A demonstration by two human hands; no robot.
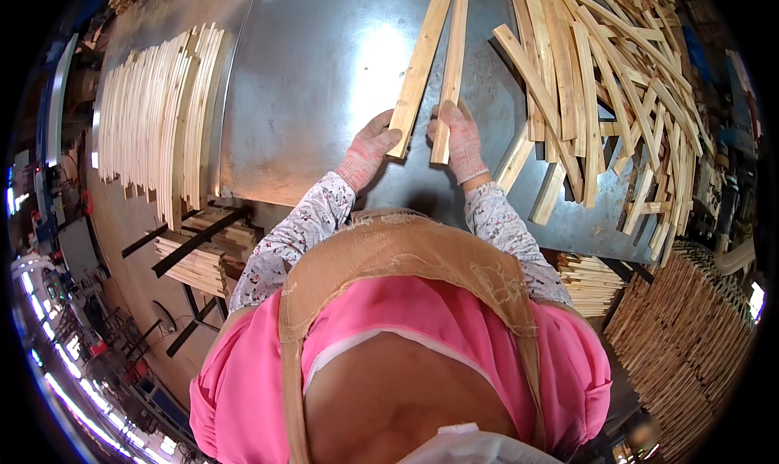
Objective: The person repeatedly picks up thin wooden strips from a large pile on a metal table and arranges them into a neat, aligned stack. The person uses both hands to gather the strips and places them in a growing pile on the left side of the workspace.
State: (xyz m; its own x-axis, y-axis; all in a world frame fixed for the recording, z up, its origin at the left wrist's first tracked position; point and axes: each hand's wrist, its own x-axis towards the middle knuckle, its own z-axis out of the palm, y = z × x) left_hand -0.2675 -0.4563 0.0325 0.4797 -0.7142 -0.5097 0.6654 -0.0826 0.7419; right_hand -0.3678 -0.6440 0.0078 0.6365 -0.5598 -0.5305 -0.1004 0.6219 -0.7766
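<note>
Both my hands wear pale knit gloves with pinkish-red patches. My left hand [369, 147] grips the near end of a wooden slat [422, 62], thumb on top, fingers at its left edge. A second, narrower wooden slat [453, 66] has its near end in my right hand [460, 139], whose fingers close round it. The two slats run away from me over the metal tabletop [308, 82]. They lie close together at the far end and spread apart toward my hands. Their far ends pass out of the picture's top edge.
Right of my hands lies a jumbled heap of wooden slats [580, 99]. A neat row of slats [158, 111] lines the left side. Lower down are a stack on black metal bars [195, 257] at left and a big pile of wood strips [682, 342] at right.
</note>
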